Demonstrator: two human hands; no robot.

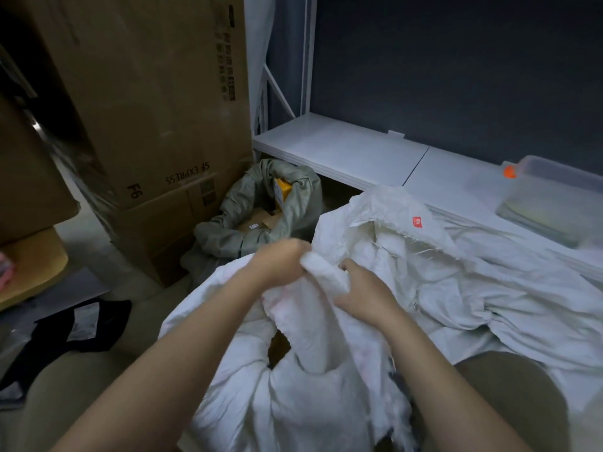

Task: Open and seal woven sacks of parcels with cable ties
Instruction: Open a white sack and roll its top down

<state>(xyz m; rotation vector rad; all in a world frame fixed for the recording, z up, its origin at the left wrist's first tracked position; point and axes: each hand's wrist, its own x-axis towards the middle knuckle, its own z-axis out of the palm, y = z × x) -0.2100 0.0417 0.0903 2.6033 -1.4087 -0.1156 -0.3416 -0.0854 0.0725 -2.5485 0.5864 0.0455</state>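
White crumpled woven plastic sack [293, 370] at six o'clock, mouth bunched into a neck. Left hand [280, 261] and right hand [362, 288] both clamped on that neck. Gathering step, probably. Next: keeping the neck tight, fetching a cable tie, none visible.

Left hand [280, 259]: fingers blurred, buried in sack [326, 402] folds; grip unclear.
Right hand [362, 288]: fingertips hidden behind bunched cloth.
Sack contents: mostly concealed.
Grey sack [228, 223]: parcels partly visible, labels illegible.
Bin [561, 190]: cut by right edge, contents blurred.
Box [146, 93]: top cropped.
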